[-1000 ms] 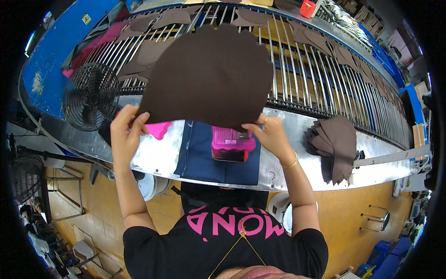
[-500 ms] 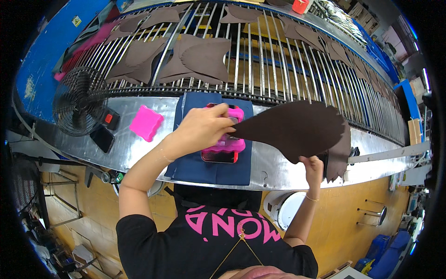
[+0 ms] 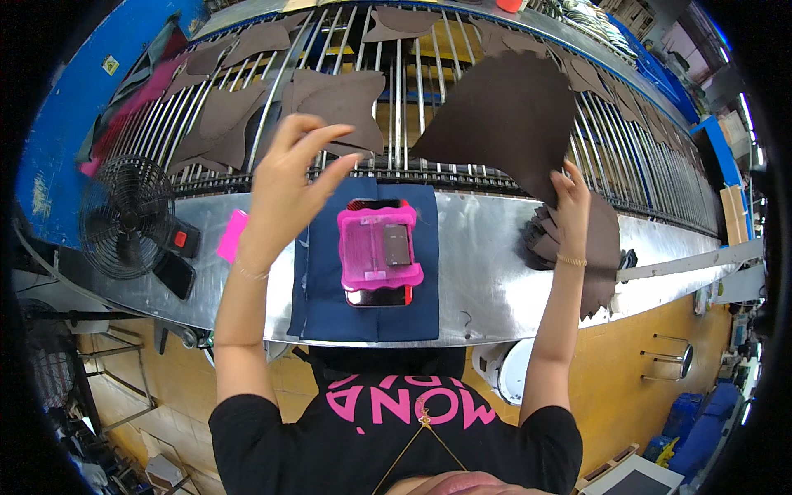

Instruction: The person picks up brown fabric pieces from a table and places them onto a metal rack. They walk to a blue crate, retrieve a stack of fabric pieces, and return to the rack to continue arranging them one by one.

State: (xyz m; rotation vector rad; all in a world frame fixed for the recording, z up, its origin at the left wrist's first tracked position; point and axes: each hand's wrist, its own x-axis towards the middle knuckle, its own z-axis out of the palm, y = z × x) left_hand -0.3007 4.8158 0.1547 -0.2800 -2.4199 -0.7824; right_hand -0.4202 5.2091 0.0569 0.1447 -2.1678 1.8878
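My right hand (image 3: 571,198) pinches the lower edge of a dark brown scalloped sheet (image 3: 511,115), leather-like, raised over the near edge of the metal bars. My left hand (image 3: 301,169) hangs in the air left of centre, thumb and fingers apart, holding nothing. Below and between the hands, a pink wavy-edged frame (image 3: 363,276) with a small grey block (image 3: 398,246) lies on a black, red-edged flat object (image 3: 379,297). These rest on a folded navy cloth (image 3: 330,318). A stack of brown scalloped pieces (image 3: 601,247) is partly hidden behind my right forearm.
Brown cut pieces (image 3: 223,124) lie across a rack of metal bars (image 3: 398,99). On the metal table (image 3: 487,247), a black fan (image 3: 128,214), a black phone (image 3: 175,275) and a pink wavy-edged piece (image 3: 231,235) stand at left. A white bar (image 3: 693,260) crosses the right end.
The left hand has let go of the brown sheet's narrow end and moved up and left. My right hand has risen, swinging the sheet up over the bars and uncovering the pink frame.
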